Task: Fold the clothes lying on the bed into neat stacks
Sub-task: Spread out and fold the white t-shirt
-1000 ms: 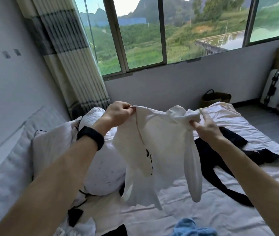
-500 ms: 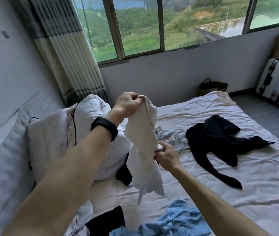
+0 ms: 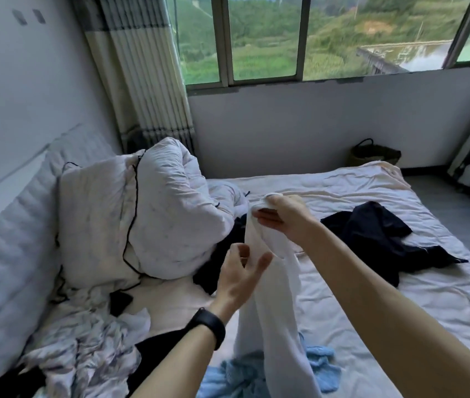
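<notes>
Head view. Grips the bunched top of the white garment (image 3: 274,311) in the right hand (image 3: 282,222), fingers curled round the cloth, raised over the middle of the bed (image 3: 371,311). Hangs from that single grip as a long narrow drape, twisted rather than flat, with the lower end dropping toward the near edge, in front of the crumpled blue garment (image 3: 323,366); cannot tell whether touching it. Left hand (image 3: 239,277) lower and to the left, fingers and thumb spread apart, holding nothing, just beside the hanging cloth; contact unclear. Black band (image 3: 208,326) on that wrist.

Black garment (image 3: 377,239) sprawled toward the right edge, well apart from both hands. Heaped white duvet (image 3: 156,219) at the far left corner. Patterned cloth (image 3: 84,354) crumpled at the near left corner. No folded stack anywhere in sight, so probably early in the task.

Risks, judging from here:
- Folding a twisted drape: likely a lumpy, crooked fold unless spread flat or taken by two corners first.
- One-handed hold on a bunched end: could slip if shaken, dropping the piece onto the unsorted heap.
- Trailing lower end: may snag the blue garment and drag it along.
- Little bare sheet near the near edge: a laid-out piece could land on other clothes and crease.
</notes>
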Action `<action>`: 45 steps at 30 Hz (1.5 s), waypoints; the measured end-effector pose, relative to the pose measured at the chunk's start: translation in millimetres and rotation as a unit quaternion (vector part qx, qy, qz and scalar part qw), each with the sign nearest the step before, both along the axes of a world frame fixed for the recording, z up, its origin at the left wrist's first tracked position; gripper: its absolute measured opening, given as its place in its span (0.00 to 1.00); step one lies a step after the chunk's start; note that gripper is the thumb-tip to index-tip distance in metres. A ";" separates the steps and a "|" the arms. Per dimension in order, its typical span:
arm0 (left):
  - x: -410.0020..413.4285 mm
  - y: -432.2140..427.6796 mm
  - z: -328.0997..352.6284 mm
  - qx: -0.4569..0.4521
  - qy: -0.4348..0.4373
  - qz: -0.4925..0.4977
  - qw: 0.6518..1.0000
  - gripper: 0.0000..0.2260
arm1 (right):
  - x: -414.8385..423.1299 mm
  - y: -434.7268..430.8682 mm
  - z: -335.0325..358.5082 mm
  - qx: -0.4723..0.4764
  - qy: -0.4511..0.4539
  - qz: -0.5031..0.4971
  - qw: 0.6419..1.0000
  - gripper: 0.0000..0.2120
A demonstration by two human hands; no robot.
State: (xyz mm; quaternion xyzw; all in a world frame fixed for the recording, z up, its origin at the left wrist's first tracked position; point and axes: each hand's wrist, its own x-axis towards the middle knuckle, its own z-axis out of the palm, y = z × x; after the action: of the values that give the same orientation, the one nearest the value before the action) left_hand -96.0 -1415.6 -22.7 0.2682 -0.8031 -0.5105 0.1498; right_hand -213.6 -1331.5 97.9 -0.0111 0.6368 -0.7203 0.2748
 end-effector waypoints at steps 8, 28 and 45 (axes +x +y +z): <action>8.3 4.7 -12.0 -0.179 0.047 0.065 0.981 0.34 | 11.4 8.6 31.6 -0.153 -0.104 -0.028 0.982 0.12; -36.3 -86.9 74.3 -0.186 -0.013 0.064 0.980 0.10 | -13.4 56.8 69.6 -0.159 -0.055 -0.070 0.983 0.04; 9.4 -164.7 190.3 -0.451 -0.027 -0.005 0.892 0.26 | -32.1 64.4 27.5 0.129 0.281 0.012 0.951 0.26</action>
State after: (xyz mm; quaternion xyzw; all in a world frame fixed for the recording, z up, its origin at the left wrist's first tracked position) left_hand -86.6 -1580.3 167.6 0.1819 -0.9519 -0.0870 0.2307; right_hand -245.7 -1267.1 125.4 -0.1850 0.7753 -0.5968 0.0921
